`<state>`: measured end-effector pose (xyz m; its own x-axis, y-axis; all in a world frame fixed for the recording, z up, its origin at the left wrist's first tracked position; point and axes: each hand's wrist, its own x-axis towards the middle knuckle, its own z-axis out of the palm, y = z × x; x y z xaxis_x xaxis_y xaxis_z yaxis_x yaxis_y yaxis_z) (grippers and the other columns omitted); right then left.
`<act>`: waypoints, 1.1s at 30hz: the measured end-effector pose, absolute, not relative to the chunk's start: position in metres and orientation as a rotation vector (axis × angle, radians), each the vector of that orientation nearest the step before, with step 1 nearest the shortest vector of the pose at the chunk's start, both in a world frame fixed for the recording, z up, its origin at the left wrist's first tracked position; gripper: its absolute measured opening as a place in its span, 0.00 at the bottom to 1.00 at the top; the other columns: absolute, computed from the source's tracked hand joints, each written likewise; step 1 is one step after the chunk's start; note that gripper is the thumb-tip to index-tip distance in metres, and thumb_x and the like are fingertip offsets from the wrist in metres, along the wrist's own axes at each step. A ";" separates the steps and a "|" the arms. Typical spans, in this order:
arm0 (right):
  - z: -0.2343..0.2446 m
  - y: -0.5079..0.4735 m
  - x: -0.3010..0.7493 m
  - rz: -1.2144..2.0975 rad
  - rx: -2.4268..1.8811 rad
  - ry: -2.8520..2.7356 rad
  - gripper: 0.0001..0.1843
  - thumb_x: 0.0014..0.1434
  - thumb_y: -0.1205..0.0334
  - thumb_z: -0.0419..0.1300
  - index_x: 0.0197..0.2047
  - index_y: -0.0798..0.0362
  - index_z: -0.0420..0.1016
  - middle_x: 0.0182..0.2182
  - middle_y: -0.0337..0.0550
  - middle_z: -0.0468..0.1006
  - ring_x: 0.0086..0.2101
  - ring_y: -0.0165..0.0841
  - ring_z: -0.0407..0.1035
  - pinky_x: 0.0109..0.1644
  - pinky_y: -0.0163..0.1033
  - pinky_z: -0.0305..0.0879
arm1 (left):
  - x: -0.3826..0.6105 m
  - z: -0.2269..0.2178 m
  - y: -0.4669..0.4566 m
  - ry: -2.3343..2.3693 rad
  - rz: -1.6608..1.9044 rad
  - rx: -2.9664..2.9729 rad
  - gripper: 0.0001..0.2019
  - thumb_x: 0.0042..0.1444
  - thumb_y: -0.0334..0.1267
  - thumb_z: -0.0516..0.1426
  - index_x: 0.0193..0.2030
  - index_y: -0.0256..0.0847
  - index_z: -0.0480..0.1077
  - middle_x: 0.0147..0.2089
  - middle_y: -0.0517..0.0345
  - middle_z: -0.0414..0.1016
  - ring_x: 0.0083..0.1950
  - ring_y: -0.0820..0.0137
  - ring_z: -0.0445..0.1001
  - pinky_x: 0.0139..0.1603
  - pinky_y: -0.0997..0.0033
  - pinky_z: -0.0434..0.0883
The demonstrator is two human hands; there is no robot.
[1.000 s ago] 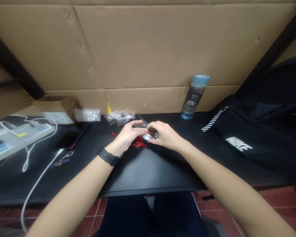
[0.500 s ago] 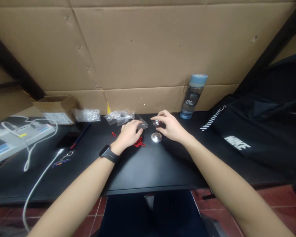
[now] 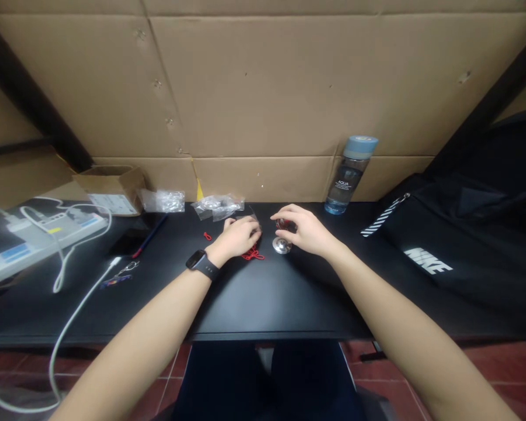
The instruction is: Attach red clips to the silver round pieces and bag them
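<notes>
My right hand (image 3: 307, 231) curls its thumb and fingers around a shiny domed metal disc (image 3: 283, 224), mostly covered by the fingers. Just below it, a second domed metal disc (image 3: 281, 245), like a small cymbal, lies on the black table. My left hand (image 3: 240, 236) is closed, its fingers bent over a clear plastic bag (image 3: 255, 214) of which only a faint edge shows. Under and beside that hand lies a tangle of red cord (image 3: 253, 254). A small red cord loop (image 3: 207, 236) rests to its left.
Crumpled plastic bags (image 3: 219, 206) lie behind my left hand, near an open cardboard box (image 3: 111, 190). A white power strip (image 3: 44, 240) with cables and a keyring (image 3: 125, 271) are at left. A water bottle (image 3: 349, 178) and black bag (image 3: 456, 234) stand at right.
My left fingers have drawn in over the plastic bag, so less of it shows. My right hand stays around its disc. The whole view has shifted slightly.
</notes>
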<state>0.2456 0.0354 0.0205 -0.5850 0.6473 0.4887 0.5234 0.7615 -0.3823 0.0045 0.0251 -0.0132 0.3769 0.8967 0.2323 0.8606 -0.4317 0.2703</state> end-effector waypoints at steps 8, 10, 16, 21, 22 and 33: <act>0.020 0.034 0.242 0.282 -0.913 -2.363 0.17 0.64 0.62 0.66 0.56 0.44 0.81 0.53 0.45 0.78 0.48 0.39 0.76 0.57 0.47 0.72 | 0.002 -0.016 0.032 1.722 0.434 2.553 0.20 0.71 0.41 0.47 0.63 0.59 0.73 0.58 0.50 0.75 0.60 0.52 0.71 0.61 0.46 0.62; 0.020 0.034 0.241 0.282 -0.924 -2.366 0.17 0.64 0.61 0.66 0.56 0.44 0.81 0.53 0.45 0.78 0.47 0.39 0.76 0.57 0.47 0.72 | 0.000 -0.017 0.033 1.731 0.404 2.546 0.20 0.71 0.40 0.48 0.62 0.60 0.74 0.58 0.50 0.73 0.60 0.52 0.70 0.61 0.45 0.63; 0.019 0.034 0.242 0.281 -0.936 -2.366 0.17 0.64 0.60 0.66 0.56 0.44 0.81 0.52 0.46 0.79 0.46 0.39 0.76 0.55 0.47 0.73 | -0.011 -0.016 0.041 1.788 0.435 2.449 0.16 0.66 0.52 0.55 0.57 0.57 0.76 0.69 0.49 0.66 0.71 0.44 0.60 0.66 0.37 0.57; 0.019 0.034 0.241 0.276 -0.938 -2.369 0.17 0.64 0.61 0.67 0.56 0.44 0.81 0.52 0.46 0.79 0.46 0.39 0.76 0.55 0.47 0.72 | -0.019 -0.013 0.045 1.769 0.438 2.388 0.17 0.62 0.55 0.59 0.52 0.52 0.74 0.61 0.51 0.76 0.64 0.47 0.70 0.62 0.41 0.60; 0.019 0.034 0.241 0.274 -0.940 -2.370 0.17 0.64 0.61 0.67 0.56 0.45 0.81 0.52 0.45 0.79 0.46 0.39 0.76 0.54 0.47 0.72 | -0.019 -0.012 0.045 1.769 0.448 2.391 0.16 0.62 0.55 0.60 0.52 0.51 0.74 0.59 0.52 0.77 0.62 0.49 0.72 0.62 0.43 0.60; 0.023 0.031 0.241 0.261 -0.895 -2.365 0.20 0.62 0.62 0.69 0.57 0.46 0.80 0.52 0.46 0.80 0.47 0.39 0.77 0.54 0.46 0.72 | -0.015 -0.009 0.045 1.738 0.697 2.485 0.24 0.57 0.41 0.66 0.60 0.44 0.72 0.60 0.47 0.75 0.63 0.51 0.72 0.64 0.47 0.64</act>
